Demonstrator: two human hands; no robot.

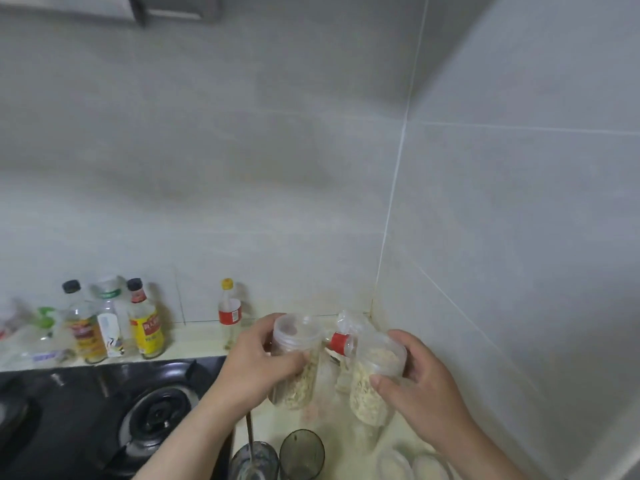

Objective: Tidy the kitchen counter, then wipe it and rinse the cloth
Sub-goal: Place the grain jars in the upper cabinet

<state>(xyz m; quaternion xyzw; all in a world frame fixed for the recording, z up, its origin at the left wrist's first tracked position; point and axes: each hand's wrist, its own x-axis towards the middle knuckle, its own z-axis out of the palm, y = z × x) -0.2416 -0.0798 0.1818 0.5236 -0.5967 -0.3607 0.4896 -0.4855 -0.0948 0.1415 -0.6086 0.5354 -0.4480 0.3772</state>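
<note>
Person's arms & grips, head cam: bare throughout.
L grip [263, 362] & R grip [415, 386]: bare, slim fingers w/ short trimmed nails; R thumb nail [375, 380] shows plainly, rounded tip. L forearm [194, 431] & R forearm [485, 452]: bare from wrist to frame edge, smooth, slender at wrists. Outlines slightly soft w/ blur, finer detail can't be told.

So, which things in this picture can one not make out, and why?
Head view only.
1. Red-capped item: rest hidden behind the right jar.
2. Left jar: contents partly covered by the left grip.
3. Yellow bottle: label too blurred to read.
4. White round things: blurred, cut off by bottom edge.
</note>
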